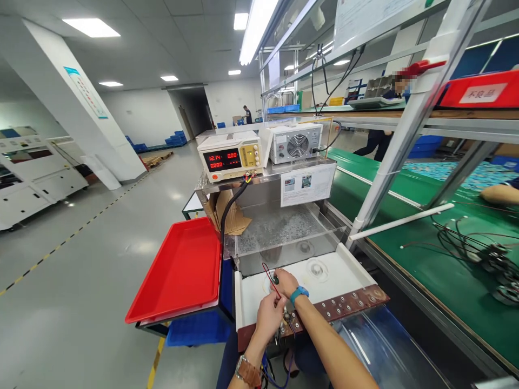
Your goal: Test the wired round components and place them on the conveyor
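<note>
My left hand (267,314), with a brown-strapped watch on its wrist, is closed in a pinch on a thin red wire (272,282). That wire loops up and over toward my right hand (286,283), which wears a teal band. Between the right fingers sits a small dark green or black part (276,280), mostly covered by them. Both hands are over the near side of a white tray (251,286) with round fittings in its floor. Below them runs a brown strip (324,309) with metal studs; dark leads hang from a clamp-like fitting (287,317) on it.
A red tray (182,270) stands at the left. Behind the white tray, a metal stand (267,186) carries a power supply (231,156) with red digits and a fan-backed unit (295,143). Right, a green conveyor (430,270) bears wired motors (498,265) and another person's arm (500,194).
</note>
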Action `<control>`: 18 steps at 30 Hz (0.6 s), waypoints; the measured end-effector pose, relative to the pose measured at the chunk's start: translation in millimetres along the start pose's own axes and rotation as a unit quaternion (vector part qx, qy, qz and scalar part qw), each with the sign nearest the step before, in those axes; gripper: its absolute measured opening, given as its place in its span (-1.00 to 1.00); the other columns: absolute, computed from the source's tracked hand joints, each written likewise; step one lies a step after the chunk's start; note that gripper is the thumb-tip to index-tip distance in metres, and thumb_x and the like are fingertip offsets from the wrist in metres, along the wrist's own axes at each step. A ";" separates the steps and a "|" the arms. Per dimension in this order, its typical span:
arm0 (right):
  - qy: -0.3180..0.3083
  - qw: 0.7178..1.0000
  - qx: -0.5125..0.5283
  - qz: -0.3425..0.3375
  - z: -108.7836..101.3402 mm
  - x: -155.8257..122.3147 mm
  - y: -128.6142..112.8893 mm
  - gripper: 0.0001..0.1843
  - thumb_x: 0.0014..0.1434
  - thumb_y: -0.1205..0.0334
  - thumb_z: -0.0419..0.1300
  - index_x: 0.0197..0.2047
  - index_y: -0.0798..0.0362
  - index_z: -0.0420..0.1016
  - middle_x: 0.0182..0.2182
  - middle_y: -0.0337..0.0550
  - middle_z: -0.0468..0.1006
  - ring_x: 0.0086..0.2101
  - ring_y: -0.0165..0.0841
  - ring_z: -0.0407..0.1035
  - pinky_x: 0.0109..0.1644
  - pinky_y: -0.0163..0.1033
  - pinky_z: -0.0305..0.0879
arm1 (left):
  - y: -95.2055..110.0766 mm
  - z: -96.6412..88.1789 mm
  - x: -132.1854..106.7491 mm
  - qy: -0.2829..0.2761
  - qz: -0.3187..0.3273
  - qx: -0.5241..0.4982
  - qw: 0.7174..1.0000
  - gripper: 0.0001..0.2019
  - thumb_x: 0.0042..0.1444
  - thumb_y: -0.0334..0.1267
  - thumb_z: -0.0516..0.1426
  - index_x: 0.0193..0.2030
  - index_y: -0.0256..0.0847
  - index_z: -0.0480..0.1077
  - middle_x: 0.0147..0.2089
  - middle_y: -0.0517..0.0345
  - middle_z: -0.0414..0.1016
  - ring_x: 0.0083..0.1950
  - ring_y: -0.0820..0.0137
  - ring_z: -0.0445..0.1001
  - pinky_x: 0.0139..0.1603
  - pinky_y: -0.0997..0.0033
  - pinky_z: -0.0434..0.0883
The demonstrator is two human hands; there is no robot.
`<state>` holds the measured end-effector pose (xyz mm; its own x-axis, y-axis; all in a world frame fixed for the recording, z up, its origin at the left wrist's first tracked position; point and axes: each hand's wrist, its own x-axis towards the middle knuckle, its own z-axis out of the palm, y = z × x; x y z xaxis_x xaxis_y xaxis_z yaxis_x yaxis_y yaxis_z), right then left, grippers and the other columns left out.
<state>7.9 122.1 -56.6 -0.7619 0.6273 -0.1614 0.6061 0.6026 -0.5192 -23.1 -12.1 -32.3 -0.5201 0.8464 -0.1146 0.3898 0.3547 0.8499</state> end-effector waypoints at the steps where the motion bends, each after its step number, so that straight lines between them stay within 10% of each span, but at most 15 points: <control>1: -0.001 1.000 -0.001 0.001 -0.2 -0.2 0.3 -0.66 0.04 0.20 0.20 -0.09 0.10 0.43 -0.11 -0.04 0.51 -0.19 -0.27 0.40 -0.20 -0.28 0.12 | 0.6 0.3 -0.4 -0.002 0.005 0.002 1.000 -0.78 0.15 -0.19 0.01 -0.36 -0.27 0.37 -0.41 0.08 0.47 -0.35 0.35 0.39 -0.29 0.44 0.23; 18: -0.006 1.000 -0.016 0.010 -3.7 0.9 2.0 -0.66 0.04 0.16 0.20 -0.10 0.09 0.44 -0.16 -0.03 0.52 -0.20 -0.27 0.39 -0.22 -0.29 0.12 | 10.8 -1.1 -1.5 -0.013 0.010 0.005 1.000 -0.70 0.13 -0.06 -0.01 -0.34 -0.24 0.38 -0.38 0.06 0.50 -0.33 0.33 0.41 -0.25 0.40 0.28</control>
<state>9.2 125.7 -54.7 -0.7517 0.6341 -0.1815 0.6286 0.6056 -0.4879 -19.0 -10.0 -22.4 -0.4932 0.8627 -0.1115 0.4078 0.3425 0.8464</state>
